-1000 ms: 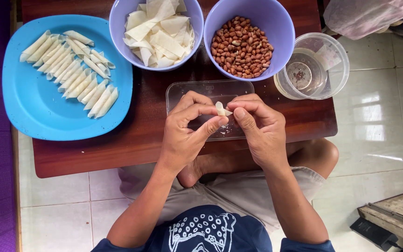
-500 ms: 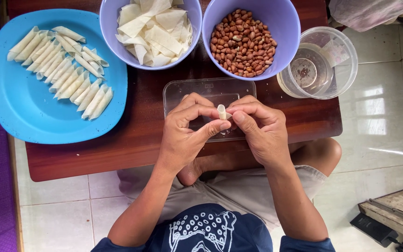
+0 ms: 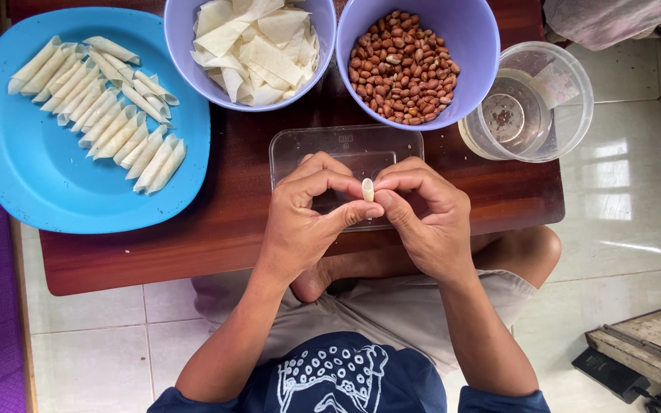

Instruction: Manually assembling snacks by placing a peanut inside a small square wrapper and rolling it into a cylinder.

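Left hand [image 3: 300,218] and right hand [image 3: 426,214] both pinch 1 small white rolled pastry wrapper [image 3: 367,189] between fingertips.
It sits above a clear rectangular plastic tray [image 3: 330,145] on the dark wooden table [image 3: 231,191]; purple bowl of peanuts [image 3: 403,65] and blue plate of finished rolls [image 3: 55,183] beyond.

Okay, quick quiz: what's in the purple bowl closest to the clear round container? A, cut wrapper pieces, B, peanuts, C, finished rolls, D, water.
B: the purple bowl beside the clear round container holds reddish-brown peanuts; the wrapper pieces fill the other bowl.
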